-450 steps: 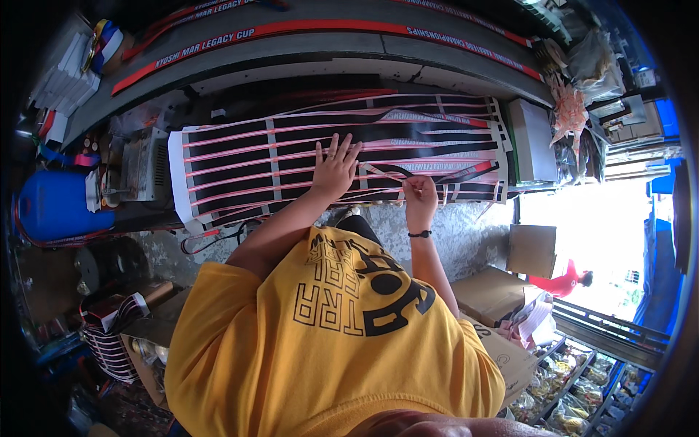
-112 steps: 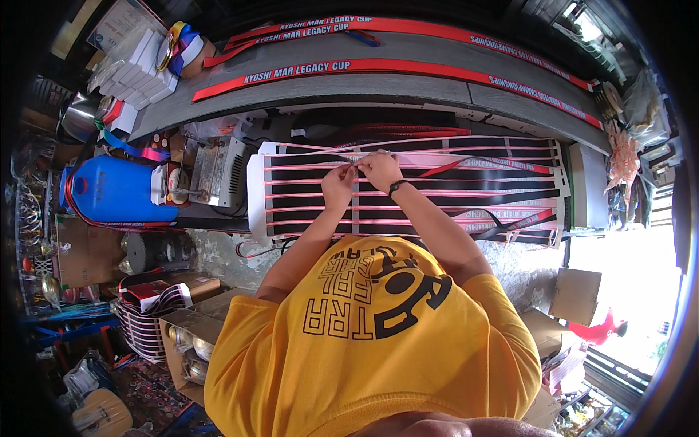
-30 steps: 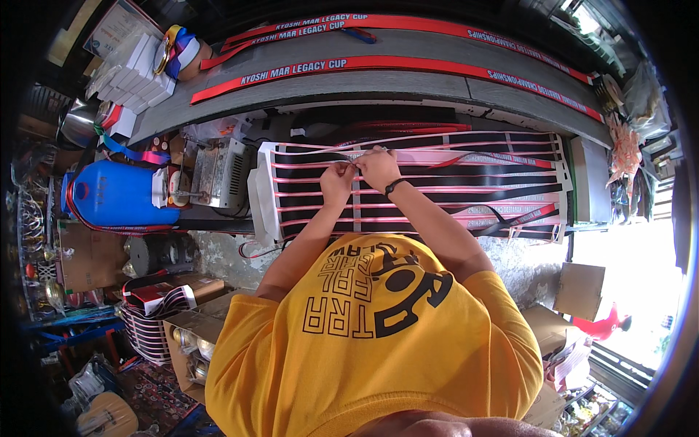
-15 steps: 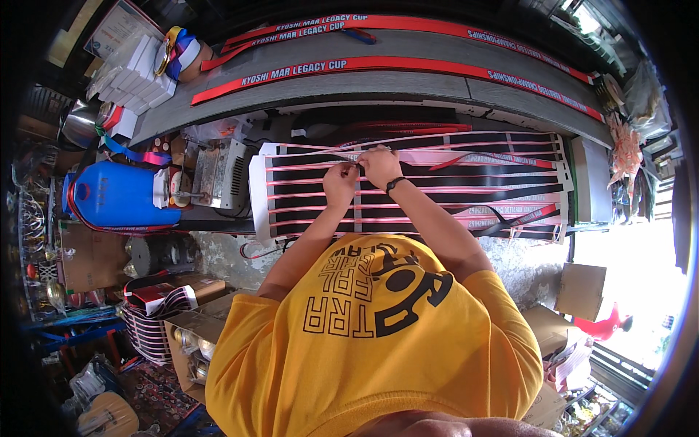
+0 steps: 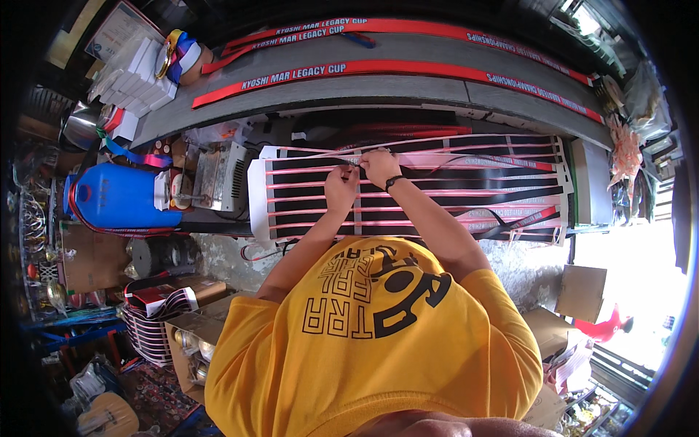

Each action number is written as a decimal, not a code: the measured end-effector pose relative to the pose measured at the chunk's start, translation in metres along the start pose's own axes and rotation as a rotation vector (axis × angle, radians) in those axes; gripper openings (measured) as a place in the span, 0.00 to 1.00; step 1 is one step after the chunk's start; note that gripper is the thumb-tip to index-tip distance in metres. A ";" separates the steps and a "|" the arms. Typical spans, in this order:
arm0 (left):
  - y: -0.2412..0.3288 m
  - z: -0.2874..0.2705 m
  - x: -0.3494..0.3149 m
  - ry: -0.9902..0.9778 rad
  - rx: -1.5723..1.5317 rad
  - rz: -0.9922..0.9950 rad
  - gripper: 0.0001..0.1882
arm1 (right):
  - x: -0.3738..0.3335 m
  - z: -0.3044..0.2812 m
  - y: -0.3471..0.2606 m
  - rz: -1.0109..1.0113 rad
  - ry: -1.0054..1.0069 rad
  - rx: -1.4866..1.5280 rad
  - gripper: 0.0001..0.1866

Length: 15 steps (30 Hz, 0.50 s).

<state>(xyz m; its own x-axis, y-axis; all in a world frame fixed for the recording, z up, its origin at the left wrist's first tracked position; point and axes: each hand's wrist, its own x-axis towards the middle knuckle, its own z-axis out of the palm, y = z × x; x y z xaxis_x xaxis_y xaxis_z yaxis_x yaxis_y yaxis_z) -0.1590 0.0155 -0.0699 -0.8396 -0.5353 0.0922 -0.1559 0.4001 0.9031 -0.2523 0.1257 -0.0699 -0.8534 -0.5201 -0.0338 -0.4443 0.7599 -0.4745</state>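
Note:
A wide white sheet [image 5: 256,193] lies before me, striped with long black and red printed ribbons and pink-edged white strips. My left hand [image 5: 341,186] is closed in a pinch at the sheet's upper left part. Beside it, my right hand [image 5: 381,167], with a black band on the wrist, is closed too, its fingertips almost touching the left ones. Both pinch at a ribbon near the top rows; the exact grip is small and partly hidden by the fingers. Loose black ribbon [image 5: 502,217] curls over the sheet's lower right.
Red printed ribbons [image 5: 291,73] stretch along a grey shelf [image 5: 408,86] beyond the sheet. White boxes [image 5: 135,69] are stacked at its left end. A blue plastic container [image 5: 120,195] and a metal-cased machine [image 5: 220,175] stand left of the sheet. An open carton [image 5: 191,342] sits lower left.
Both hands stay at nearly the same spot, with small finger movements. The loose red ribbon end right of my right hand has shifted and shows less red.

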 end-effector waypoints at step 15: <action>-0.014 0.004 0.010 0.004 0.155 -0.015 0.14 | -0.012 -0.011 -0.002 -0.062 0.009 0.090 0.06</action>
<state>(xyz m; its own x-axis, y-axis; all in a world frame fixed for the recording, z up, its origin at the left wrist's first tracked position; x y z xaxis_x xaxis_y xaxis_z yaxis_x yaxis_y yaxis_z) -0.1671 0.0082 -0.0831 -0.8347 -0.5447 0.0809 -0.2474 0.5021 0.8287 -0.2444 0.1345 -0.0588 -0.8278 -0.5610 0.0061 -0.4705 0.6883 -0.5522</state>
